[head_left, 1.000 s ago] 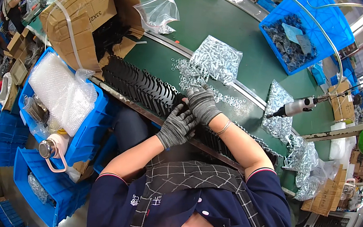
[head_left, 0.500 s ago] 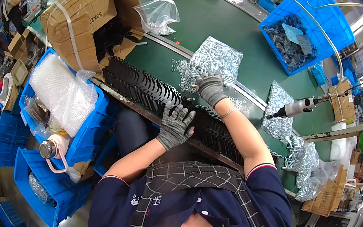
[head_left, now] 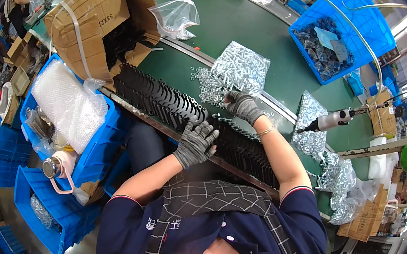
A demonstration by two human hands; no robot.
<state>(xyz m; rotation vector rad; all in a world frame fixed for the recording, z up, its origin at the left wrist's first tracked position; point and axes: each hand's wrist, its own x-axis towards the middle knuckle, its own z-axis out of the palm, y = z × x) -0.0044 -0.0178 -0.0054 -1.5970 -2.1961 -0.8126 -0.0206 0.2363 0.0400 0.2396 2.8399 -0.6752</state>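
Note:
A long row of black curved metal parts [head_left: 159, 96] lies packed side by side along the near edge of the green bench. My left hand [head_left: 195, 144], in a grey knit glove, rests on the middle of this row with its fingers apart. Just beyond the row, my gloved right hand [head_left: 244, 106] has its fingers curled by the loose shiny rings [head_left: 199, 75], which look like washers or nuts. Whatever its fingertips pinch is hidden. Behind it lies a heap of silvery bolts [head_left: 241, 66] on a clear bag. Small metal pieces stand along the row's right part.
An open carton [head_left: 87, 21] with black parts stands at the left. A power screwdriver [head_left: 328, 121] hangs at the right above bagged hardware [head_left: 310, 125]. A blue crate [head_left: 344, 37] sits far right. Bubble wrap [head_left: 70, 98] and a bottle [head_left: 59, 165] top another crate.
My right hand has drawn back from the loose rings, slightly right and nearer to me, and its fingers curl more. My left hand has stayed almost in place on the row.

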